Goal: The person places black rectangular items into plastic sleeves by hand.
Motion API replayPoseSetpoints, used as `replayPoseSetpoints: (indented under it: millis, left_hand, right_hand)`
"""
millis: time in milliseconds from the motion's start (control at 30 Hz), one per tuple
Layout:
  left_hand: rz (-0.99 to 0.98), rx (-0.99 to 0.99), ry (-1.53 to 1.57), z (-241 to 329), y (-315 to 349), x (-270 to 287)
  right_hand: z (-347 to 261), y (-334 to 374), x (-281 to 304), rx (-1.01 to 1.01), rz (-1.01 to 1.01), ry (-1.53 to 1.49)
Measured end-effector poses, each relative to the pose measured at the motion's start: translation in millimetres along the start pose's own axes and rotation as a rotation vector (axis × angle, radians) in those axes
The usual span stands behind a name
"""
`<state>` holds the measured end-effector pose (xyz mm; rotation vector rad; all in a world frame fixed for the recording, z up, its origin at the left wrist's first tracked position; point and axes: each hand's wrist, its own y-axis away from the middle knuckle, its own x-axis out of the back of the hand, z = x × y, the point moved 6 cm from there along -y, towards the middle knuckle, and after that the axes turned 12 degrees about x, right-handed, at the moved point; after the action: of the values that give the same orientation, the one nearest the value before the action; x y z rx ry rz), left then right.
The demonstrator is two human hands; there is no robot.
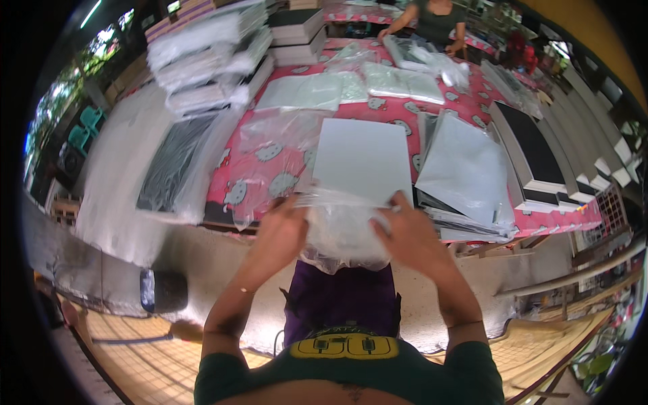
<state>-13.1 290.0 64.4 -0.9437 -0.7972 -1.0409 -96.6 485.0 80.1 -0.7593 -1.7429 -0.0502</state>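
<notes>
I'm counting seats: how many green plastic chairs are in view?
2, both at far left: the nearer green chair and, just beyond it, the farther green chair. Others may be hidden.

And there across the chest of the dark green shirt (432, 372), large yellow block characters (344, 348) stand out boldly at the bottom of the view! Just above them in the picture runs an arc of smaller lettering (344, 331), too faint to make out; elsewhere, nothing reads clearly.
</notes>
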Motion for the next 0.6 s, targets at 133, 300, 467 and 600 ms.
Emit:
replayPoseSetpoints:
  millis: [133,300,467,600]
  left_hand:
    - [0.229,-0.172,-0.071,-12,5,49]
    - [-0.278,-0.289,1.188,-34,22,38]
    - [-0.474,-0.33,0.497,33,26,-4]
    - [-0.031,0.193,1.748,6,11,23]
  right_hand:
    - [63,24,27,-0.16,-0.238,0.112]
    - [64,39,22,0.231,-0.019,-0.654]
    - [73,62,-3,-0.079,0.27,-1.943]
    - [39,67,-4,0.286,-0.487,-0.947]
